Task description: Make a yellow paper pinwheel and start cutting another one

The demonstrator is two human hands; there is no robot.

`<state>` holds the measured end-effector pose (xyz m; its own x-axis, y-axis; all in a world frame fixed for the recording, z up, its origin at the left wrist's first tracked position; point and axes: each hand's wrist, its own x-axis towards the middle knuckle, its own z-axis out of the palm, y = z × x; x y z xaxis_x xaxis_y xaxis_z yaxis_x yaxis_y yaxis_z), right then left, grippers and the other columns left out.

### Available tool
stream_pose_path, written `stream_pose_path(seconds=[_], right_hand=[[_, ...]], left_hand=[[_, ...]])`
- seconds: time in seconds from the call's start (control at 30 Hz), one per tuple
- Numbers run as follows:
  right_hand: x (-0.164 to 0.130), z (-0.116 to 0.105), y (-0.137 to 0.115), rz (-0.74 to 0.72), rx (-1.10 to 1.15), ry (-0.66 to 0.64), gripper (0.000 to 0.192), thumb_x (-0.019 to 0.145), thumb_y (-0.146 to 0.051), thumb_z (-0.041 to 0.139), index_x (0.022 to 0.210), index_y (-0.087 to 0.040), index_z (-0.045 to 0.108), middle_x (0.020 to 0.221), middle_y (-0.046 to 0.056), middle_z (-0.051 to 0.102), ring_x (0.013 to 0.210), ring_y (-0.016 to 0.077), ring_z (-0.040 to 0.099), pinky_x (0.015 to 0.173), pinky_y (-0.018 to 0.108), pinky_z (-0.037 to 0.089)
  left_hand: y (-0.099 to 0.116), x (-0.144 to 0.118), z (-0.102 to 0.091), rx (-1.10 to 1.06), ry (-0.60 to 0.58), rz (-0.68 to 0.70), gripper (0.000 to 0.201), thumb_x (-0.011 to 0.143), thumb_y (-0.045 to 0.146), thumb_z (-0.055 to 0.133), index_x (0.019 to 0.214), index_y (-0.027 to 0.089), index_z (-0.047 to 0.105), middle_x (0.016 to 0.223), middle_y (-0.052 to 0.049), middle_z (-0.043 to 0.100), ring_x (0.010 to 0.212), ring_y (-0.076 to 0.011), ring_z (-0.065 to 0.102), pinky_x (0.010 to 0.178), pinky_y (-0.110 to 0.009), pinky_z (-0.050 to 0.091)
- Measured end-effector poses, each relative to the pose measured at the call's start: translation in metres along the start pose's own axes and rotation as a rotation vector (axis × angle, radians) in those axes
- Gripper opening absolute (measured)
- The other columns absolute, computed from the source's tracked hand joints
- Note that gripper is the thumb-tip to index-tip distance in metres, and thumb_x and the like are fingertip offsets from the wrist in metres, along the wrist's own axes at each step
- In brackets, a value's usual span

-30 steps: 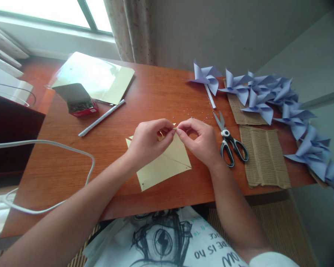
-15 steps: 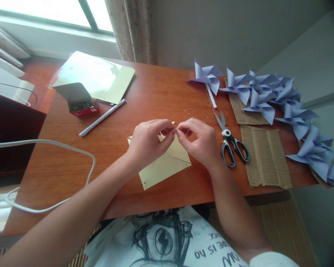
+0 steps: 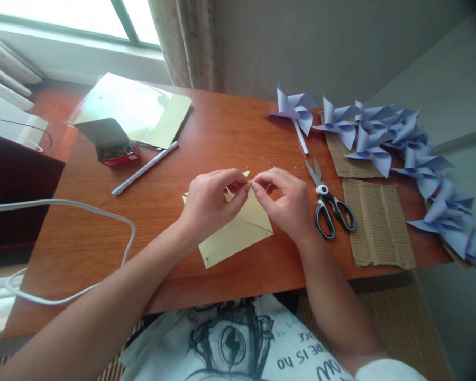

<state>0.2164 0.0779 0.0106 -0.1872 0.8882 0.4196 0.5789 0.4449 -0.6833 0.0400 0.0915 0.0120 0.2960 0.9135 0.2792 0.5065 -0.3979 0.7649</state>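
Left hand (image 3: 208, 203) and right hand (image 3: 287, 203) meet fingertip to fingertip, pinched together on a folded corner of the yellow paper (image 3: 238, 233), just left of the scissors (image 3: 329, 203).

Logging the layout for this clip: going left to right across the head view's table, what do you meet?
White cable → red box of pins → white rolled stick → left hand → right hand → scissors → corrugated cardboard → blue pinwheels.
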Motion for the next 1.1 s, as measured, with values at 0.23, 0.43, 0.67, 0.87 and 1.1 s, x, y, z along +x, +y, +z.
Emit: stream_pose_path(seconds=[0.23, 0.43, 0.67, 0.87, 1.1], right_hand=[[-0.0013, 0.0005, 0.0009, -0.035, -0.036, 0.000, 0.009, 0.093, -0.019, 0.061, 0.085, -0.023, 0.063, 0.077, -0.001, 0.065, 0.071, 0.0141, 0.060, 0.068, 0.029, 0.049], [-0.0005, 0.0016, 0.0014, -0.084, -0.116, 0.016, 0.012, 0.092, -0.016, 0.060, 0.082, -0.022, 0.062, 0.075, 0.001, 0.065, 0.071, 0.0158, 0.059, 0.069, 0.030, 0.048], [-0.0025, 0.0050, 0.0027, -0.154, -0.231, 0.077, 0.012, 0.092, -0.016, 0.059, 0.081, -0.021, 0.061, 0.076, 0.003, 0.065, 0.074, 0.0174, 0.060, 0.072, 0.031, 0.048], [-0.0021, 0.0032, 0.0015, -0.155, -0.228, 0.078, 0.012, 0.093, -0.017, 0.059, 0.083, -0.022, 0.064, 0.079, 0.003, 0.068, 0.076, 0.0183, 0.062, 0.074, 0.032, 0.050], [-0.0034, 0.0052, 0.0026, -0.169, -0.255, 0.084, 0.011, 0.094, -0.018, 0.060, 0.086, -0.023, 0.065, 0.081, 0.004, 0.071, 0.079, 0.0199, 0.064, 0.077, 0.034, 0.051]], left_hand=[[-0.0008, -0.0018, 0.0021, 0.122, 0.021, 0.051, 0.012, 0.086, 0.020, 0.059, 0.081, 0.018, 0.069, 0.075, -0.002, 0.072, 0.068, -0.0144, 0.064, 0.062, -0.025, 0.046], [0.0012, -0.0048, 0.0051, 0.248, 0.033, 0.119, 0.017, 0.090, 0.023, 0.056, 0.082, 0.019, 0.070, 0.077, -0.003, 0.073, 0.071, -0.0172, 0.067, 0.066, -0.028, 0.048], [-0.0010, -0.0059, 0.0061, 0.263, 0.052, 0.157, 0.018, 0.092, 0.023, 0.055, 0.084, 0.019, 0.070, 0.077, -0.003, 0.073, 0.071, -0.0170, 0.067, 0.067, -0.028, 0.050], [-0.0030, -0.0058, 0.0060, 0.403, 0.041, 0.276, 0.022, 0.096, 0.024, 0.052, 0.086, 0.019, 0.071, 0.079, -0.004, 0.074, 0.073, -0.0195, 0.066, 0.070, -0.031, 0.050], [-0.0040, -0.0062, 0.0052, 0.457, 0.038, 0.286, 0.022, 0.095, 0.024, 0.051, 0.085, 0.020, 0.070, 0.079, -0.005, 0.074, 0.073, -0.0205, 0.065, 0.069, -0.033, 0.049]])
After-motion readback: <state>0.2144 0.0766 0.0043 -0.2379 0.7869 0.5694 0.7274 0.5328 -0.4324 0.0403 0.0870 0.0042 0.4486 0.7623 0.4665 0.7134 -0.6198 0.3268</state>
